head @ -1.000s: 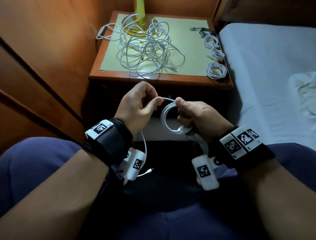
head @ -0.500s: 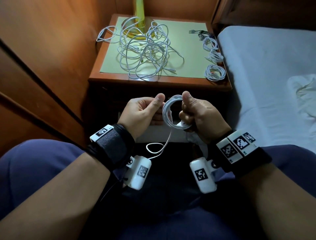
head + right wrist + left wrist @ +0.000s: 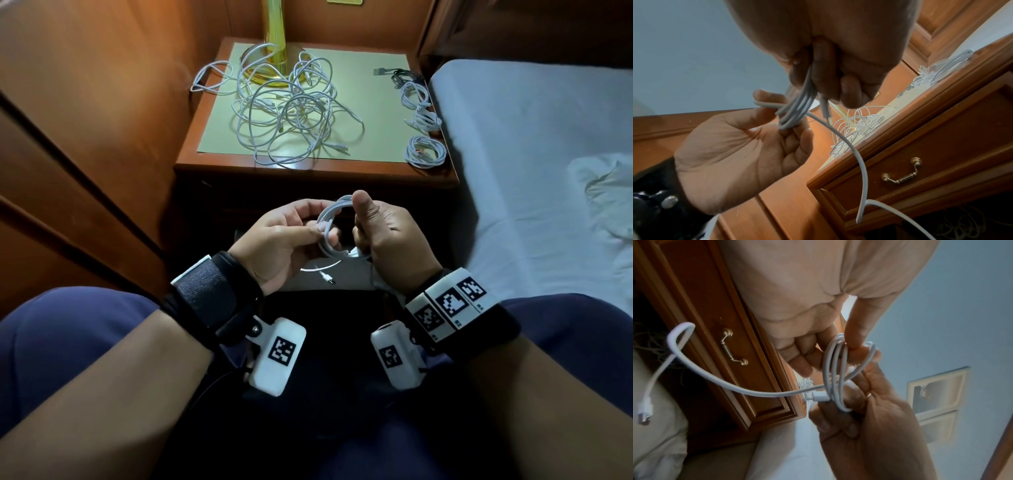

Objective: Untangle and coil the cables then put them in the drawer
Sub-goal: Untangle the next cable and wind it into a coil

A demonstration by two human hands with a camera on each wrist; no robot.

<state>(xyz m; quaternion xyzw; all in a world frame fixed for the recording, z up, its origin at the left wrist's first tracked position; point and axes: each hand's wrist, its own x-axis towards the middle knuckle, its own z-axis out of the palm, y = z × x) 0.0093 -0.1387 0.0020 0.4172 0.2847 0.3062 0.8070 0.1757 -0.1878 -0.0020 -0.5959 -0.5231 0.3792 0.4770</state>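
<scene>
I hold a small coil of white cable [image 3: 329,236] over my lap, in front of the nightstand. My left hand [image 3: 317,224] pinches the coil's left side between thumb and fingers [image 3: 856,331]. My right hand [image 3: 361,226] grips the coil's right and lower part, thumb up, fingers curled round the strands [image 3: 803,97]. A short loose tail [image 3: 715,379] hangs from the coil and ends in a connector [image 3: 644,408]. A large tangle of white cables [image 3: 287,116] lies on the nightstand top. The drawer front [image 3: 748,369] with a brass handle [image 3: 902,172] is closed.
Three coiled cables [image 3: 426,152] and a dark cable [image 3: 399,75] lie along the nightstand's right edge. A yellow lamp base [image 3: 274,37] stands at the back. A bed [image 3: 531,154] is on the right, wooden panelling [image 3: 85,137] on the left. Below the drawer, thin cables show in a dark opening [image 3: 962,227].
The loose tail has grown shorter as another loop went onto the coil. My left hand moved from the coil's top to its left side. Both hands stayed over my lap.
</scene>
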